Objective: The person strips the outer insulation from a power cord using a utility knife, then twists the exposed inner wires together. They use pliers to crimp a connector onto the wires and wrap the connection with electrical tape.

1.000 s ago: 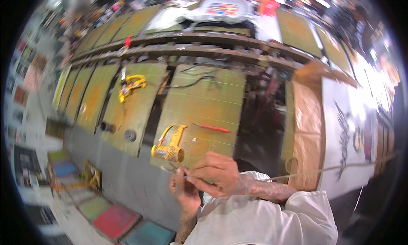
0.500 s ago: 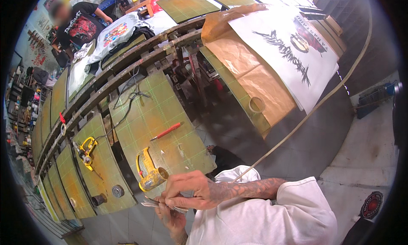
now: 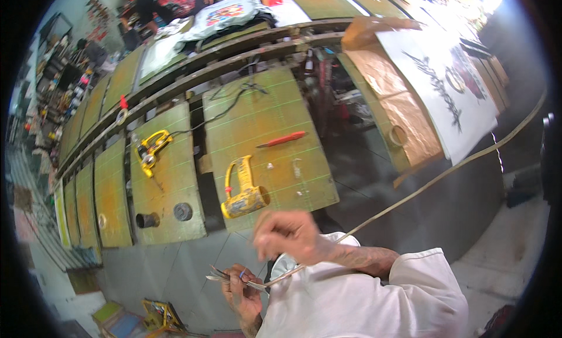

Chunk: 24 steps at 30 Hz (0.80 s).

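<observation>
Half a second ago both hands were together just below the yellow tool housing (image 3: 243, 194); now the right hand (image 3: 288, 235) is apart from the left hand (image 3: 243, 294), up and to its right. The view has also swung, so more floor (image 3: 193, 273) shows around the left hand.

The thin pieces (image 3: 256, 286), some pale and some dark, lie crosswise in the left hand, gripped between its fingers, with ends jutting out on both sides. A small blue bit shows among those fingers. The right hand's fingers are curled and blurred; whether they hold anything I cannot tell. A tan cord (image 3: 404, 210) runs down from the upper right, behind the right forearm, to just beside the thin pieces.

The right hand overlaps the near edge of the olive surface (image 3: 316, 185), close to the housing. The left hand is beyond that edge, over open floor; a wide gap opens right of the surface.
</observation>
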Available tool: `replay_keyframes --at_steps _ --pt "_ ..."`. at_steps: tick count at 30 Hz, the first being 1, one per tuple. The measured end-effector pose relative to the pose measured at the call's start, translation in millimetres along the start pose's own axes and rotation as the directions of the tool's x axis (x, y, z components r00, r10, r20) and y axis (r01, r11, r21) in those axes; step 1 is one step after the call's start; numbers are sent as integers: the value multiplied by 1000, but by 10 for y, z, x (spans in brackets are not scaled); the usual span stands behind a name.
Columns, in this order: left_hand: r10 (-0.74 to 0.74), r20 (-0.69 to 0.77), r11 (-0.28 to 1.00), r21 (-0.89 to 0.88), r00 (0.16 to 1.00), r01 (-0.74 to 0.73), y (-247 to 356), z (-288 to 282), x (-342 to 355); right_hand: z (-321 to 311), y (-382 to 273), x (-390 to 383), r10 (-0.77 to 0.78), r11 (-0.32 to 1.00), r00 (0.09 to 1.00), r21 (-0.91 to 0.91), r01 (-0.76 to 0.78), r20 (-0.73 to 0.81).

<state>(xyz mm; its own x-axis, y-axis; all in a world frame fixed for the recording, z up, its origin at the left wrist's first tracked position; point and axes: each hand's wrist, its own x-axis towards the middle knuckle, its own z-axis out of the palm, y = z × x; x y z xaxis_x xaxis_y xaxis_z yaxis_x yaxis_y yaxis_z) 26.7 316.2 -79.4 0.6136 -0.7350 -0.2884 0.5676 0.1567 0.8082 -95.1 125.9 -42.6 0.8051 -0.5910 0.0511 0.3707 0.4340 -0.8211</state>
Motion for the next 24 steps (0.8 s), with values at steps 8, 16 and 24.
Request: replay_keyframes --at_steps 8,16,24 --pt "94 -74 987 -121 993 -102 78 -171 -125 229 250 211 122 889 931 -455 52 343" --pt "274 -151 945 226 950 -237 83 108 273 -39 331 234 528 761 727 -624 -176 439" --pt "239 151 961 102 959 -256 148 552 955 -379 -25 413 209 782 963 -620 -60 171"
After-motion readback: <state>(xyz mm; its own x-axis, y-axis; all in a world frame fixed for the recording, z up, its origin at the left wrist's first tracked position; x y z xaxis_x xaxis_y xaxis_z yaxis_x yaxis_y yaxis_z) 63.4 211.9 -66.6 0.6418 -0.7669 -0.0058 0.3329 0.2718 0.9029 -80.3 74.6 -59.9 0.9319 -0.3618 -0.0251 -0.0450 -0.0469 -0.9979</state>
